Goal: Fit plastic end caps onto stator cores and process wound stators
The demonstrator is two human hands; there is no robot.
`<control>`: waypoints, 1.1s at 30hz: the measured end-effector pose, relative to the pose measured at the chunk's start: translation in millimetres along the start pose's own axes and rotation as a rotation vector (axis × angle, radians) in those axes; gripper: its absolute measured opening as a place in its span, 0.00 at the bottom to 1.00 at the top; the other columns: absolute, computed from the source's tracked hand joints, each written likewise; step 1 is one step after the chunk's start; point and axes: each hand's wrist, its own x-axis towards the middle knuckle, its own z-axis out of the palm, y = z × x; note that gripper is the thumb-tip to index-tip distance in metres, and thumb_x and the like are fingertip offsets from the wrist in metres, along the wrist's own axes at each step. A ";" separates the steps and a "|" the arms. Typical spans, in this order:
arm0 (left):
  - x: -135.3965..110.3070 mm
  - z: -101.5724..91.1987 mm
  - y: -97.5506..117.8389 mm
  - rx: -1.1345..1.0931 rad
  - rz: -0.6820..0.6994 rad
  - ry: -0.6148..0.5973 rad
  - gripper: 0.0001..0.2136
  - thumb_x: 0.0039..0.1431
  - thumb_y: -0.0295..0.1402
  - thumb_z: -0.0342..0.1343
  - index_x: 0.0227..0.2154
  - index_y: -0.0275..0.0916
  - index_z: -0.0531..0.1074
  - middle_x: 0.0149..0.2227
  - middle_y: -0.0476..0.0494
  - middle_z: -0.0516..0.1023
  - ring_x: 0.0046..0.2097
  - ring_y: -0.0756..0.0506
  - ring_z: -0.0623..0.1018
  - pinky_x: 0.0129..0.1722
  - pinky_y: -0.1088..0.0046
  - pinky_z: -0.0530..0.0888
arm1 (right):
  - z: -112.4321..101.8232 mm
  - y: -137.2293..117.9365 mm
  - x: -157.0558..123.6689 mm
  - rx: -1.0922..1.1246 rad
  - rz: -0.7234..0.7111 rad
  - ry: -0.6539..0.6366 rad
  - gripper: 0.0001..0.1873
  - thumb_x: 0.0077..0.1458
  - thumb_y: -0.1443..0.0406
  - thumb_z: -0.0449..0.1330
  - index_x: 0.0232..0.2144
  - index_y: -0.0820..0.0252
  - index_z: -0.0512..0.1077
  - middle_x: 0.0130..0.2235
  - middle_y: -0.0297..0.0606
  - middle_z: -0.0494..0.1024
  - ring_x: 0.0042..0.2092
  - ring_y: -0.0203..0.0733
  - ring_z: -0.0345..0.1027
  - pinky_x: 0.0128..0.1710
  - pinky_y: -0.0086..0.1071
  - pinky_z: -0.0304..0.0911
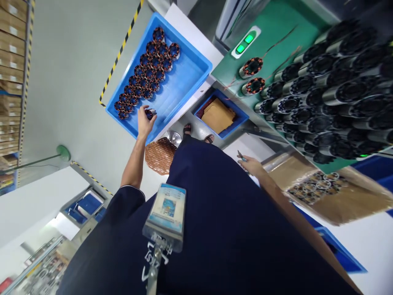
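My left hand is closed around a copper-wound motor stator at the near side of a blue tray. Rows of similar wound stators stand in the tray's left part, just beyond my fingers. Low on the right, my right hand grips a small pointed hand tool with a teal part; most of it is hidden by the fingers, so its exact kind is unclear. Two wound stators with long loose wires lie on a green mat.
Several dark-topped stators crowd the green mat at right. A blue bin with brown pieces sits below the bench. A woven brown stool seat is near my legs. A bag of rings lies on cardboard at right.
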 end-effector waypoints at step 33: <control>43.4 0.9 35.4 0.507 -0.048 0.153 0.24 0.78 0.37 0.74 0.72 0.45 0.79 0.81 0.24 0.73 0.72 0.23 0.87 0.73 0.44 0.85 | 3.1 -26.9 3.9 -0.038 0.113 -0.065 0.26 0.84 0.51 0.76 0.73 0.55 0.84 0.72 0.49 0.87 0.67 0.57 0.88 0.68 0.57 0.89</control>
